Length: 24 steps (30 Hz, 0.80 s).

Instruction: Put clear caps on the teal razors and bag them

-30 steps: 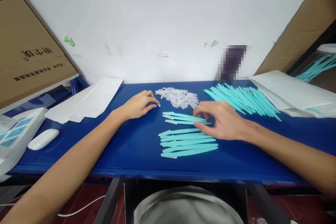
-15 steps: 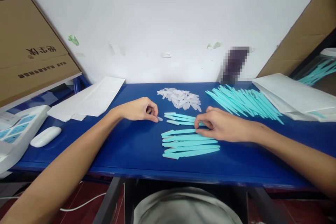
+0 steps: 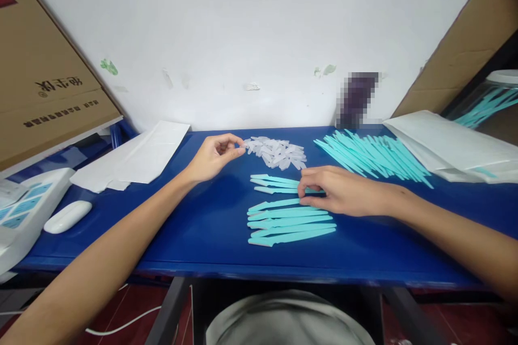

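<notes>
My left hand [image 3: 218,155] is at the left edge of a pile of small translucent plastic blade caps [image 3: 277,152], its thumb and forefinger pinched on a cap at the rim. Only a sliver of that cap shows. My right hand [image 3: 327,190] rests over the right ends of the upper teal eyebrow razors [image 3: 275,184], with curled fingers closed on a razor handle [image 3: 287,203]; the grip is partly hidden. Below it several more teal razors [image 3: 291,225] lie side by side, heads to the left.
A heap of teal razors [image 3: 376,153] lies at the back right, beside a white packet [image 3: 449,140]. White sheets [image 3: 137,156], a white mouse-shaped object [image 3: 68,216] and a white tray [image 3: 36,210] are on the left. Cardboard [image 3: 48,75] leans at the left, above the blue table [image 3: 194,237].
My left hand has moved up and away from me, from beside the razor heads to the cap pile. My right hand stays nearly in place. The view has shifted slightly.
</notes>
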### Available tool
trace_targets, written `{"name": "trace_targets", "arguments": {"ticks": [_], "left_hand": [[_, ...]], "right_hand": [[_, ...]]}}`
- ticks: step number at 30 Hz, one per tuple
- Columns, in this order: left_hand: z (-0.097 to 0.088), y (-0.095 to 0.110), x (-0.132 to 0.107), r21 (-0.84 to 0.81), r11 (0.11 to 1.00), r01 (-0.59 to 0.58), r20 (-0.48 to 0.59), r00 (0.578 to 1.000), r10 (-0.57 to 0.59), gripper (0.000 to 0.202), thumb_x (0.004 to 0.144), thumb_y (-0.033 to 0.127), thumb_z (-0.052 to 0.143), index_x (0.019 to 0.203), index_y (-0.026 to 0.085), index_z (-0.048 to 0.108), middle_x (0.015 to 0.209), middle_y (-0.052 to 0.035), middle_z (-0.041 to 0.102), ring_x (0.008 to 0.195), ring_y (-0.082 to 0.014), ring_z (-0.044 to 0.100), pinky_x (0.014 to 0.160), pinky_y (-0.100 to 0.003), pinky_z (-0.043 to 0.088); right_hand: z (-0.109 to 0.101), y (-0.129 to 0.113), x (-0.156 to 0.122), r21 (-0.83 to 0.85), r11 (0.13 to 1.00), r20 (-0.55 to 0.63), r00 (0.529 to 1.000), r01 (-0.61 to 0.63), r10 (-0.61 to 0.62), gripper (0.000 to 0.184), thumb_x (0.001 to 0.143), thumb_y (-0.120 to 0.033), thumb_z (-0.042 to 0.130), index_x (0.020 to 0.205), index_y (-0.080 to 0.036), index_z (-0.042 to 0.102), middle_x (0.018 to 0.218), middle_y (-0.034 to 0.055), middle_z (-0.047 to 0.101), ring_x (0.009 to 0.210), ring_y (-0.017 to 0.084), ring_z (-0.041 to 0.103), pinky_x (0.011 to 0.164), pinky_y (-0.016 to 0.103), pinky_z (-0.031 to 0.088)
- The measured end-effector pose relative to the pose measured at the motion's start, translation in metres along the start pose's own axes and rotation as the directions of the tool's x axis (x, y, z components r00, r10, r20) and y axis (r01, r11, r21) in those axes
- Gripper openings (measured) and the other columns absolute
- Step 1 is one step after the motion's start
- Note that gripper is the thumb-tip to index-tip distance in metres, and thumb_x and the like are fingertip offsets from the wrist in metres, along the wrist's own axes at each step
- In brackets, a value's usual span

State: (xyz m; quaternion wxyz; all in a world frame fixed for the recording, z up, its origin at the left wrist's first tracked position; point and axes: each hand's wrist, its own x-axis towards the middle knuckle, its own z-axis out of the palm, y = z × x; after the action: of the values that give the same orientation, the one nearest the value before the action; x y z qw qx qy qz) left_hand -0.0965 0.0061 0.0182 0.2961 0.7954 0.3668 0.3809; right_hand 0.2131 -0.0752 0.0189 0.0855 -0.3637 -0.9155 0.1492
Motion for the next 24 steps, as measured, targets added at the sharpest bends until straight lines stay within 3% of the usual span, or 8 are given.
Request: {"name": "trace_targets", "arguments": {"ticks": [2,8,12,15,17,19,24], "left_hand": [[0.0001,0.0009,-0.0002,-0.103,0.994,0.043,0.024,0.999,-0.04,0.034,0.082,0.045,0.075,0.095,0.015,0.067,0.068,0.0,0.062,0.059,-0.0107,0.055,0.057,-0.024,0.043],[0.003,0.0055,-0.0039,-0.18,0.983,0.027,0.098,0.995,-0.01,0.035,0.08,0.041,0.079,0.098,0.013,0.067,0.093,-0.0107,0.075,0.076,-0.0171,0.069,0.074,-0.03,0.055],[0.0063,0.0052,-0.0039,-0.155,0.987,0.033,0.023,0.999,-0.03,0.033,0.08,0.042,0.078,0.091,0.013,0.066,0.09,-0.0099,0.075,0.071,-0.0158,0.07,0.074,-0.03,0.056],[0.008,0.0017,-0.0021,-0.148,0.986,0.072,-0.013,0.997,-0.075,0.042,0.077,0.041,0.081,0.105,0.014,0.065,0.087,-0.0076,0.076,0.068,-0.0162,0.071,0.072,-0.031,0.057],[0.0082,-0.001,-0.001,-0.116,0.989,0.093,-0.017,0.995,-0.095,0.046,0.075,0.042,0.083,0.107,0.014,0.066,0.087,-0.0079,0.077,0.073,-0.0188,0.072,0.074,-0.032,0.057],[0.0079,-0.0028,-0.0005,-0.048,0.995,0.088,-0.028,0.996,-0.089,0.041,0.072,0.043,0.084,0.096,0.013,0.071,0.088,-0.0094,0.077,0.08,-0.0208,0.073,0.076,-0.032,0.057],[0.0066,0.0001,-0.0019,0.19,0.981,0.049,-0.033,0.999,-0.043,0.036,0.071,0.044,0.085,0.089,0.014,0.077,0.08,-0.0061,0.076,0.061,-0.0127,0.057,0.058,-0.026,0.045]], "right_hand": [[0.0,0.0034,-0.0009,0.039,0.999,0.019,1.0,-0.014,0.013,0.018,0.095,-0.034,0.056,0.098,-0.021,0.069,0.089,0.0055,0.065,0.076,0.019,0.059,0.065,0.029,0.04],[0.0,0.0022,-0.002,0.089,0.995,0.057,0.998,-0.043,0.039,0.023,0.099,-0.041,0.051,0.096,-0.021,0.061,0.088,0.0047,0.065,0.072,0.018,0.055,0.066,0.03,0.039],[-0.0011,-0.002,-0.0005,-0.005,1.0,-0.096,0.995,0.012,-0.013,0.024,0.1,-0.038,0.047,0.086,-0.021,0.057,0.081,0.0035,0.062,0.076,0.019,0.053,0.079,0.036,0.037],[-0.0017,-0.0008,0.0005,-0.082,0.996,-0.261,0.963,0.04,-0.06,0.021,0.097,-0.03,0.05,0.078,-0.02,0.053,0.075,0.0017,0.061,0.074,0.018,0.052,0.084,0.038,0.034],[-0.0015,0.0011,0.0007,-0.092,0.995,-0.355,0.933,0.026,-0.057,0.02,0.094,-0.027,0.052,0.075,-0.02,0.052,0.07,0.0003,0.061,0.069,0.016,0.053,0.08,0.036,0.035],[-0.0008,0.0028,0.0004,-0.048,0.999,-0.408,0.913,0.009,-0.028,0.019,0.095,-0.028,0.052,0.077,-0.021,0.054,0.067,-0.0003,0.063,0.065,0.015,0.055,0.074,0.033,0.037],[0.0022,0.0057,0.0009,0.064,0.997,-0.347,0.936,-0.039,0.059,0.024,0.102,-0.038,0.044,0.093,-0.021,0.058,0.065,-0.002,0.064,0.053,0.013,0.053,0.056,0.027,0.035]]}}
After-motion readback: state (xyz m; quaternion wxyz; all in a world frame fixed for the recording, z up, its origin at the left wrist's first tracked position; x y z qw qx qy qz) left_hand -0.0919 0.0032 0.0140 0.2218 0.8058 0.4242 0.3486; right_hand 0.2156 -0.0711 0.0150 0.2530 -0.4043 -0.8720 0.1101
